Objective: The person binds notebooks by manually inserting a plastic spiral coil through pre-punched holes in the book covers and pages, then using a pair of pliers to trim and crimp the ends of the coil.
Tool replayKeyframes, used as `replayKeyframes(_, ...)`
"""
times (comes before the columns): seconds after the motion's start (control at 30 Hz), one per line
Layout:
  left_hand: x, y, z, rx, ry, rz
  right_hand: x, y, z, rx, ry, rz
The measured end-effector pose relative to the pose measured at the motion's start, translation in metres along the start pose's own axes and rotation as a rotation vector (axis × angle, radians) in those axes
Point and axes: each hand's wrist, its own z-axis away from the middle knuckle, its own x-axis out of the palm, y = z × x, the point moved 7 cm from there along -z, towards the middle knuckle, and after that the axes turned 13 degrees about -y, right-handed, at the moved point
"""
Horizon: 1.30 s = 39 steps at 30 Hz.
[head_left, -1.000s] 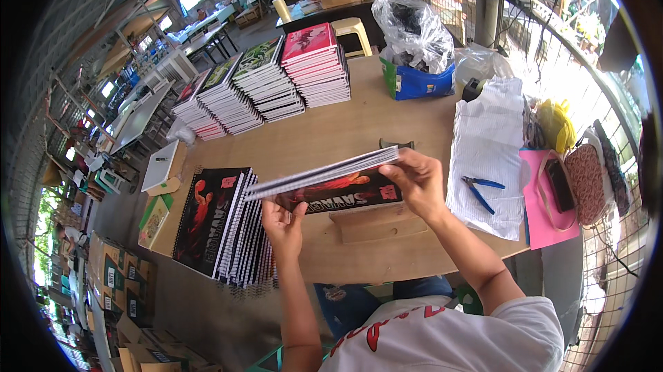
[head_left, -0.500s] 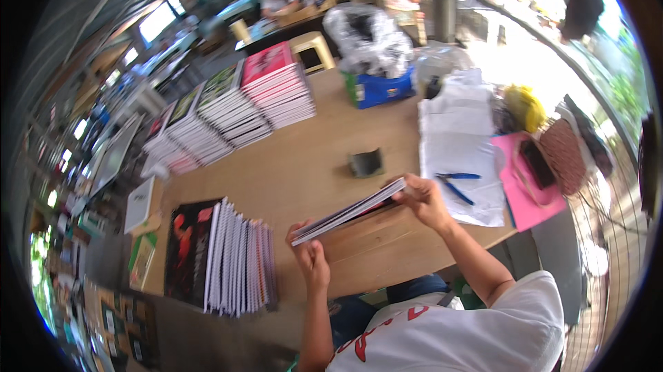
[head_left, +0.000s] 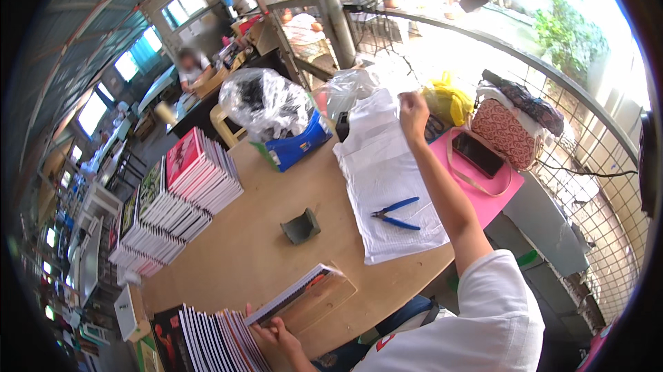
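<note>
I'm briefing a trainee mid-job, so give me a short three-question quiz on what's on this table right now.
1. True or false: the blue pliers lie on the white bag stack.
2. What does the left hand hold? A) a phone B) a book C) the pliers
3. Fill in: the right hand is raised at the far end of the white ____ stack.

Key: 1 true; 2 B, the book it is setting on the leaning row of books; 3 bag.
</note>
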Motion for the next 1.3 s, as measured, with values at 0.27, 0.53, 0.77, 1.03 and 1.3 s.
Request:
replayKeyframes(0.27, -0.002, -0.015, -0.019, 0.029, 0.032, -0.15, 0.012, 0.103, -0.055, 0.158, -0.579, 0.376)
replayKeyframes(0.53, 0.073, 0.184, -0.01, 0.999, -0.211, -0.743, -0.014, 0.061, -0.011, 0.326, -1.322, 0.203)
replayKeyframes(0.77, 0.376, 0.166, -0.052, 0.658, -0.861, -0.503, -0.029, 0.101, -0.018, -0.286, -1.116, 0.049)
replayKeyframes(1.03, 0.498, 0.018, -0.122, 1.013, -0.948, -1.384, 0.033, 0.107, -0.004, 0.324, -0.967, -0.019)
replayKeyframes(1.3, 0.532, 0.048, -0.092, 0.929, -0.994, -1.327, 0.066, 0.153, -0.031, -0.104, -0.968, 0.545)
